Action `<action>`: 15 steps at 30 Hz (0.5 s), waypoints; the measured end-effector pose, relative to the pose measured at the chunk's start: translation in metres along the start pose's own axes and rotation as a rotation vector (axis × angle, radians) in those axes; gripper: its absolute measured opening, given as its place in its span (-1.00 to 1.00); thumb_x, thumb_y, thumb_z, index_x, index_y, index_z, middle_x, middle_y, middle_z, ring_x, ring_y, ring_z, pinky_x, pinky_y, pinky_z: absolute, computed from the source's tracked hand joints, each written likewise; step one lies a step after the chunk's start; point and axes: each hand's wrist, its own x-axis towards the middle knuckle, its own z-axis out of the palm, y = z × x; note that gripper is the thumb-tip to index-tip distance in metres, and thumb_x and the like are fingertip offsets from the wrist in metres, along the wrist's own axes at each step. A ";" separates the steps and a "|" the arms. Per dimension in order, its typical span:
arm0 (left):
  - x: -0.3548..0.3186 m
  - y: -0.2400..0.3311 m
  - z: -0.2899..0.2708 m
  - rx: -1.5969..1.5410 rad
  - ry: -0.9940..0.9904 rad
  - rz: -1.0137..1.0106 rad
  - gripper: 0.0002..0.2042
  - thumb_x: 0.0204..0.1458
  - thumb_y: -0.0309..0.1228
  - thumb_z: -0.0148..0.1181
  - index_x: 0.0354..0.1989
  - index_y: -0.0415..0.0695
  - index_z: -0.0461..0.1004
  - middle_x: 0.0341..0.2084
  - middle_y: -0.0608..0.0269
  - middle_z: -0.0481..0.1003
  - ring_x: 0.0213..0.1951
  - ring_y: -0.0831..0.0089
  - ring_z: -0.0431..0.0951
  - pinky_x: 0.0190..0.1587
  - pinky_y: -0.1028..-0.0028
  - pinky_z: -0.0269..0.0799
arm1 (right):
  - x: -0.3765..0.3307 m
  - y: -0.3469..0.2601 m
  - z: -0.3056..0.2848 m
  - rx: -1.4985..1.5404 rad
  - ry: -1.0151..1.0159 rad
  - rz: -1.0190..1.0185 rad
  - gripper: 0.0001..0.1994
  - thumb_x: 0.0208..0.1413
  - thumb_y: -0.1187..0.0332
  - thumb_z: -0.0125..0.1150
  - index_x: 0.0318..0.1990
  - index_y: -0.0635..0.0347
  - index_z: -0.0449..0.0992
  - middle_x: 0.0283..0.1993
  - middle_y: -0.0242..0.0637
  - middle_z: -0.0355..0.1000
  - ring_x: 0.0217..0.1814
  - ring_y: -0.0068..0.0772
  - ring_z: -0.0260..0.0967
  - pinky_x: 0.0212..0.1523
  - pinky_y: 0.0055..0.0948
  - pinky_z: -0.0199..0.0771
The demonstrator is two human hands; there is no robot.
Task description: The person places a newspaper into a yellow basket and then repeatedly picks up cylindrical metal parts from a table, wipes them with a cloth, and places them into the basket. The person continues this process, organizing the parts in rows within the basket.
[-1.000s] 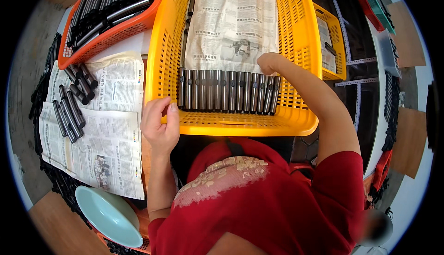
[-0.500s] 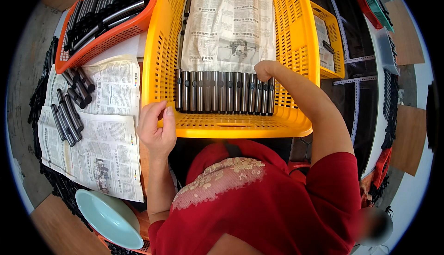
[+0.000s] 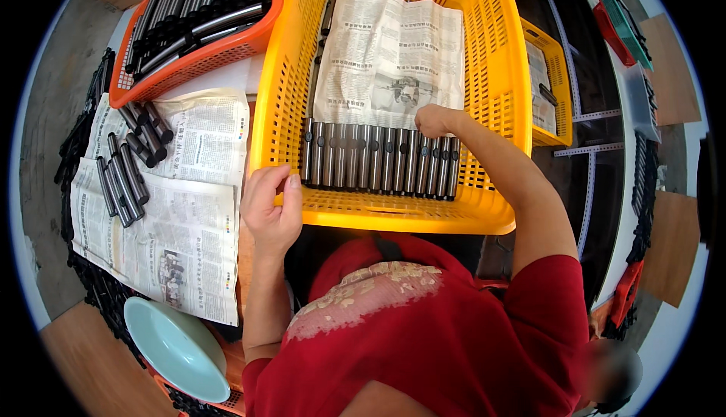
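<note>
Inside a large yellow basket (image 3: 393,222), a row of dark metal tubes (image 3: 376,161) lies side by side along the near end. A sheet of newspaper (image 3: 355,54) covers the part beyond them. My right hand (image 3: 436,120) is closed at the seam between the newspaper and the tubes, toward the row's right side; its fingertips are hidden beneath it. My left hand (image 3: 274,209) is at the basket's near left corner, fingers curled and thumb raised. Whether it grips the rim or anything else cannot be seen.
Left of the basket, several loose tubes (image 3: 123,182) lie on spread newspapers (image 3: 193,220). An orange basket (image 3: 197,65) full of tubes stands behind them. A pale blue basin (image 3: 178,349) is at the lower left. A smaller yellow basket (image 3: 563,107) stands at the right.
The whole view has shifted slightly, so the scene appears farther right. My right hand sits a little further left along the tube row. The left hand keeps its curled shape by the corner.
</note>
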 end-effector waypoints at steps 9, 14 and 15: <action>0.000 0.001 0.001 -0.006 -0.004 0.008 -0.88 -0.06 -0.66 0.14 -0.31 -0.36 0.47 -0.45 0.11 0.46 -0.47 0.43 0.45 -0.39 0.55 0.38 | 0.004 -0.007 0.010 0.083 0.159 -0.072 -0.77 -0.12 0.46 0.06 -0.26 0.21 0.55 -0.23 0.00 0.50 -0.13 0.00 0.44 -0.10 -0.23 0.43; 0.000 0.002 0.001 0.000 -0.011 0.005 -0.89 -0.04 -0.67 0.12 -0.31 -0.37 0.45 -0.44 0.12 0.46 -0.45 0.45 0.43 -0.37 0.56 0.36 | 0.006 -0.015 0.014 0.048 0.129 0.025 -0.75 -0.08 0.39 0.13 -0.21 0.23 0.52 -0.21 0.00 0.48 -0.09 0.00 0.43 -0.08 -0.23 0.43; 0.000 0.003 0.001 -0.002 -0.009 0.003 -0.89 -0.04 -0.67 0.12 -0.31 -0.37 0.45 -0.44 0.12 0.46 -0.45 0.45 0.43 -0.37 0.56 0.36 | 0.008 -0.017 0.014 0.039 0.116 0.046 -0.75 -0.09 0.39 0.14 -0.21 0.25 0.52 -0.21 0.01 0.48 -0.10 0.01 0.42 -0.07 -0.22 0.42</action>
